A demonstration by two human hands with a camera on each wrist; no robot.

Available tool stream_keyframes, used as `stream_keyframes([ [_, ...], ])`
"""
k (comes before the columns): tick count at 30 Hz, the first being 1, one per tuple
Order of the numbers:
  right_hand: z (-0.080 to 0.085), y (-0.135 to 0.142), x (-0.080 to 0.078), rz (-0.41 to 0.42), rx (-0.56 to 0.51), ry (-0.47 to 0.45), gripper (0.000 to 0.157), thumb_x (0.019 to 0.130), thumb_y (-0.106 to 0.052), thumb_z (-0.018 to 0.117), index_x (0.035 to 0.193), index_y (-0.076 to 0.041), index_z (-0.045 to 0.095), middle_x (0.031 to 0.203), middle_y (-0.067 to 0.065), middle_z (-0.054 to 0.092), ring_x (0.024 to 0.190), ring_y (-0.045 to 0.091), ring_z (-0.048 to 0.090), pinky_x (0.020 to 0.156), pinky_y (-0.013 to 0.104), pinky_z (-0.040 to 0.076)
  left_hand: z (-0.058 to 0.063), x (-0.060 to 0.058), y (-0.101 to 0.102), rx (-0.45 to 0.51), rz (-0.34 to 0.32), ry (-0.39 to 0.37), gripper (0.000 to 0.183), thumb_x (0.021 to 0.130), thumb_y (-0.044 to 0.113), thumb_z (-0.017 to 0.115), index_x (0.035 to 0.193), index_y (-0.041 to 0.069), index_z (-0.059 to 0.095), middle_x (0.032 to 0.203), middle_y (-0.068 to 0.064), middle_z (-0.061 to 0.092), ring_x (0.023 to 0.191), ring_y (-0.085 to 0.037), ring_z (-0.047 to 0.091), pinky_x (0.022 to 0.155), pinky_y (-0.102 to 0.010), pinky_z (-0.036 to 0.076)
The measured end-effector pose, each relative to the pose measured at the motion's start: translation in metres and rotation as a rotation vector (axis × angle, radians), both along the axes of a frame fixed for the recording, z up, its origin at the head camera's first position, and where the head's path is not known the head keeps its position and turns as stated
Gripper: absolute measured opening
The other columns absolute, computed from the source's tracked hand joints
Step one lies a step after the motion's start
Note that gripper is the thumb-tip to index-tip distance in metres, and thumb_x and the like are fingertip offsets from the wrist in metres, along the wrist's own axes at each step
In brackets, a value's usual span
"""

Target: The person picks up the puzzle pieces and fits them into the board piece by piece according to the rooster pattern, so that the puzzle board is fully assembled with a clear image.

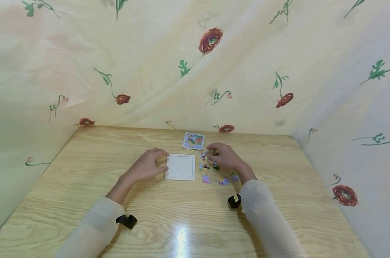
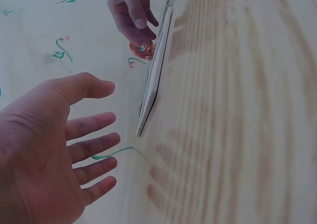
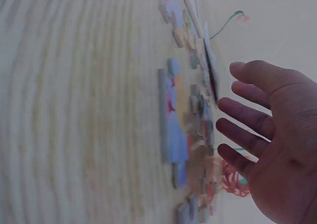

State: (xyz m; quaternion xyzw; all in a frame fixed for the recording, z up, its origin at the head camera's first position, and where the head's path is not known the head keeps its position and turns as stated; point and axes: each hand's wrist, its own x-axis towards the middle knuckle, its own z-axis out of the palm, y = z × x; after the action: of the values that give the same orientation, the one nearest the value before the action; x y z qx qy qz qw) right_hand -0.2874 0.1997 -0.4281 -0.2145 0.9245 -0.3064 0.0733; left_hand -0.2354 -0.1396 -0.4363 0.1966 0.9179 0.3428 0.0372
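A white square puzzle frame (image 1: 181, 167) lies flat on the table. My left hand (image 1: 149, 163) is at its left edge, thumb and fingers spread apart with nothing between them. In the left wrist view the fingers of my left hand (image 2: 94, 149) are loosely extended beside the frame's corner (image 2: 148, 105). Over the scattered jigsaw pieces (image 1: 206, 178) hovers my right hand (image 1: 225, 156), its fingers slightly bent and holding nothing. The right wrist view has that hand (image 3: 277, 130) above several coloured puzzle pieces (image 3: 173, 130), and it partly hides some of them in the head view.
A small printed picture card (image 1: 193, 141) lies behind the frame. The wooden table (image 1: 169, 208) reaches back to a flowered cloth (image 1: 149, 71) that hangs behind it and at both sides. Black wrist cameras (image 1: 127, 221) sit on the sleeves.
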Motion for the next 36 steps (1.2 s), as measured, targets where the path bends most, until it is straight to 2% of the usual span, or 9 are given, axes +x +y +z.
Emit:
stream_keyframes([
  [4,-0.005,-0.001,-0.003,-0.018,0.01,-0.007,0.04,0.101,-0.021,0.065,0.137,-0.002,0.063,0.136,0.016,0.066,0.125,0.034,0.062,0.106,0.052,0.051,-0.005,-0.002,-0.002,0.032,-0.025,-0.026,0.048,0.091,0.026,0.073,0.136,0.011,0.065,0.147,-0.012,0.057,0.143,-0.042,0.046,0.117,-0.065,0.036],
  [10,-0.011,-0.003,-0.005,-0.017,0.014,0.025,0.037,0.099,-0.018,0.067,0.132,-0.001,0.067,0.134,0.018,0.066,0.126,0.036,0.062,0.107,0.053,0.051,-0.01,-0.003,-0.004,0.059,-0.027,-0.062,0.047,0.089,0.024,0.073,0.134,0.011,0.066,0.147,-0.013,0.057,0.144,-0.043,0.045,0.117,-0.066,0.034],
  [18,-0.017,-0.001,-0.005,-0.041,-0.025,0.027,0.033,0.095,-0.02,0.073,0.124,-0.005,0.072,0.133,0.016,0.064,0.127,0.038,0.059,0.109,0.056,0.049,-0.014,-0.003,-0.005,0.047,-0.036,-0.076,0.044,0.088,0.024,0.073,0.13,0.013,0.068,0.148,-0.013,0.057,0.144,-0.041,0.045,0.117,-0.063,0.037],
  [26,-0.028,0.002,-0.01,-0.064,-0.092,0.009,0.029,0.094,-0.02,0.075,0.12,-0.008,0.075,0.134,0.014,0.061,0.127,0.038,0.057,0.108,0.057,0.048,-0.014,-0.003,-0.007,0.045,-0.056,-0.071,0.045,0.088,0.022,0.073,0.131,0.01,0.068,0.147,-0.012,0.058,0.143,-0.04,0.046,0.117,-0.06,0.038],
  [36,-0.026,-0.002,-0.008,-0.094,-0.052,0.032,0.026,0.093,-0.022,0.075,0.116,-0.01,0.077,0.127,0.011,0.065,0.124,0.036,0.055,0.108,0.056,0.048,-0.017,-0.006,-0.008,0.044,-0.071,-0.063,0.045,0.088,0.02,0.074,0.131,0.009,0.069,0.145,-0.011,0.06,0.142,-0.039,0.048,0.117,-0.059,0.038],
])
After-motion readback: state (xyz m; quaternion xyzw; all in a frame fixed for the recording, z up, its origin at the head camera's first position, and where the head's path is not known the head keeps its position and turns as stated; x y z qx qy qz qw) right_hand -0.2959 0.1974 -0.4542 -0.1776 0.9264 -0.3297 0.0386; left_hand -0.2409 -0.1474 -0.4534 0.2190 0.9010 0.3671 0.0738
